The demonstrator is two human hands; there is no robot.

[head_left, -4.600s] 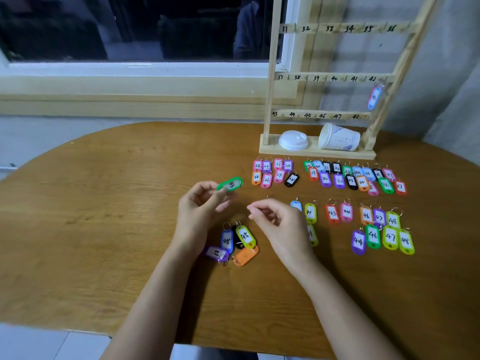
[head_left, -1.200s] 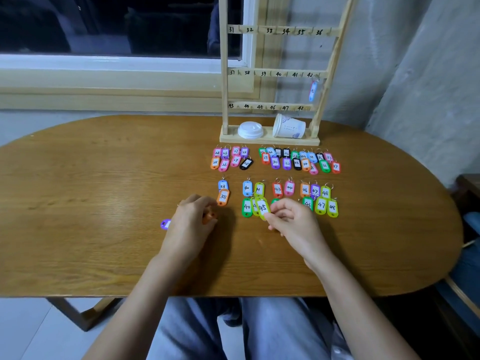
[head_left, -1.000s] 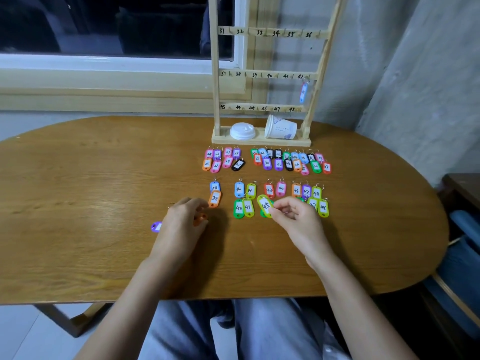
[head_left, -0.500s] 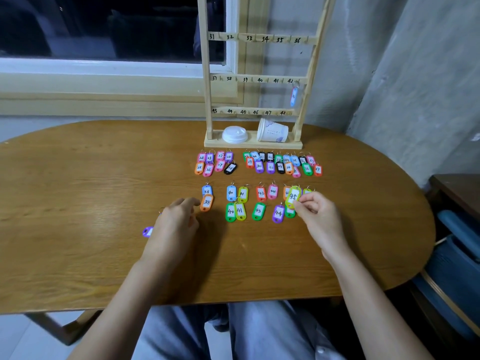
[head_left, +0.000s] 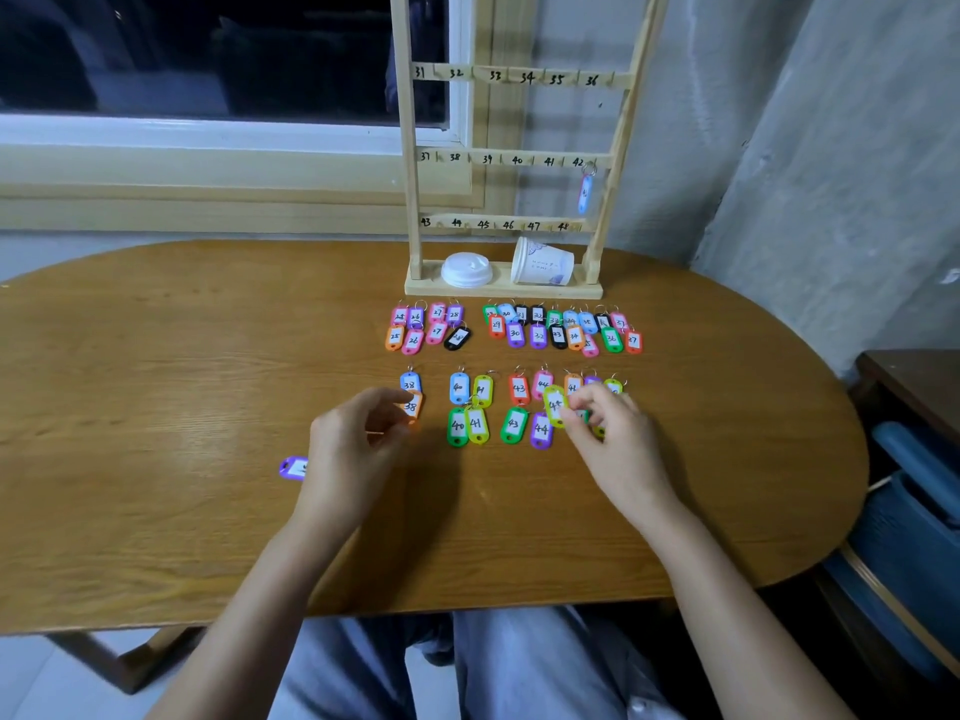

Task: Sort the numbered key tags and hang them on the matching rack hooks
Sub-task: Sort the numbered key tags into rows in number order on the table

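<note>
Several coloured numbered key tags lie in rows on the wooden table (head_left: 156, 407). My right hand (head_left: 613, 439) pinches a yellow-green tag marked 45 (head_left: 555, 405) just right of the purple 44 tag (head_left: 541, 429), over the 46 to 48 tags. My left hand (head_left: 358, 439) hovers with fingers curled beside the orange 38 tag (head_left: 412, 406) and seems to hold nothing. A lone purple tag (head_left: 294, 468) lies left of it. The wooden rack (head_left: 519, 158) stands at the back, with one blue tag (head_left: 585, 193) hanging under hook 42.
A white lid (head_left: 466, 269) and a tipped paper cup (head_left: 543, 262) sit on the rack's base. Tags 25 to 37 (head_left: 514, 327) lie in two rows before it. A concrete wall and a blue chair (head_left: 914, 537) stand to the right.
My right hand has carried the yellow-green 45 tag rightward along the lower rows, to just past the 44 tags. My left hand stayed near the orange 38 tag.
</note>
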